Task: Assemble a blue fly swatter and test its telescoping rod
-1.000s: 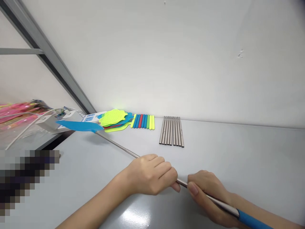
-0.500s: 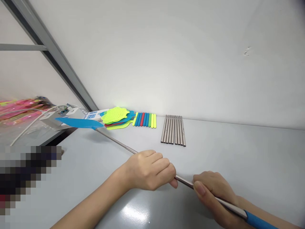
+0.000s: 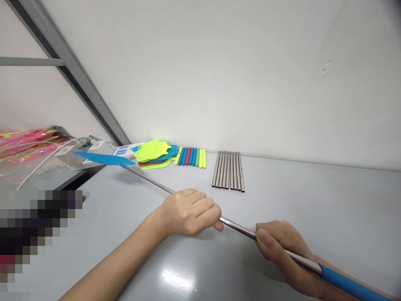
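A long fly swatter (image 3: 239,227) slants from upper left to lower right, gripped by the left hand (image 3: 191,212) and right hand (image 3: 282,246); its flat blue head (image 3: 106,159) shows nearly edge-on; the shiny metal shaft thickens in steps toward a blue handle (image 3: 351,284), which runs out of view.

No readable text, label, number or sign in view

Wall (image 3: 234,75): pale, with a small chipped patch (image 3: 326,67) at upper right. Grey frame (image 3: 78,81) slants down at left, met by a horizontal bar (image 3: 31,62). Worktop (image 3: 313,196): smooth, grey, bearing one bright reflection (image 3: 178,280). Lower-left area pixelated; contents cannot be determined.
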### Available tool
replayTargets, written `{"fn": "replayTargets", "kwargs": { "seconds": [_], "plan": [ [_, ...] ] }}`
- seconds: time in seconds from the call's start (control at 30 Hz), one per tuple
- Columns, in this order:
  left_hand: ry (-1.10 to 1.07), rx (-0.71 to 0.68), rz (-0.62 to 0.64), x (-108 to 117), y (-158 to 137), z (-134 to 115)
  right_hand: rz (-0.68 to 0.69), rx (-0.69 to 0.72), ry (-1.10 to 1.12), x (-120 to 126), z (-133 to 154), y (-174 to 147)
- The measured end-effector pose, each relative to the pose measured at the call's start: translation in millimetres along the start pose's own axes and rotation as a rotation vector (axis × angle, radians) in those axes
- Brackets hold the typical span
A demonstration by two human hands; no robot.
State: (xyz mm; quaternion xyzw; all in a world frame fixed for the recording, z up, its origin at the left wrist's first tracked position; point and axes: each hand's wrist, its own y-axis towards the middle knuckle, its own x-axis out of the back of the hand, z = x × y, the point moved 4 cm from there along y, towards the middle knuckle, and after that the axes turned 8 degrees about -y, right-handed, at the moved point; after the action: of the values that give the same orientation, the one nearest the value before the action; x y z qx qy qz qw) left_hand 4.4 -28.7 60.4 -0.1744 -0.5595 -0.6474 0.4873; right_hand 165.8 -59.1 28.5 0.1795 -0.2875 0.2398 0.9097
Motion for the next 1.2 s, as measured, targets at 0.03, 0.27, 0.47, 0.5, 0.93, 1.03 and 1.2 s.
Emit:
{"fn": "replayTargets", "kwargs": {
  "seconds": [0.03, 0.27, 0.47, 0.5, 0.93, 1.03, 1.2],
  "plan": [
    [-0.001, 0.000, -0.002, -1, -1, 1, -0.005, -0.007, 0.023, 0, -2, 0],
    [0.004, 0.013, -0.025, -4, -5, 10, -0.049, -0.056, 0.190, -1, -13, 0],
    [0.066, 0.069, -0.003, 0, -2, 10, -0.066, -0.130, 0.284, 6, -12, 7],
    [0.073, 0.082, 0.001, 0, -1, 9, -0.057, -0.149, 0.305, 8, -12, 7],
    [-0.040, 0.315, 0.147, -16, 1, 9, -0.101, -0.277, 0.810, -3, -38, 18],
    [-0.035, 0.357, 0.196, -22, 2, 9, -0.095, -0.336, 0.920, -6, -44, 20],
    [-0.053, 0.442, 0.239, -33, 2, 9, -0.101, -0.344, 1.010, -7, -51, 22]
  ]
}}
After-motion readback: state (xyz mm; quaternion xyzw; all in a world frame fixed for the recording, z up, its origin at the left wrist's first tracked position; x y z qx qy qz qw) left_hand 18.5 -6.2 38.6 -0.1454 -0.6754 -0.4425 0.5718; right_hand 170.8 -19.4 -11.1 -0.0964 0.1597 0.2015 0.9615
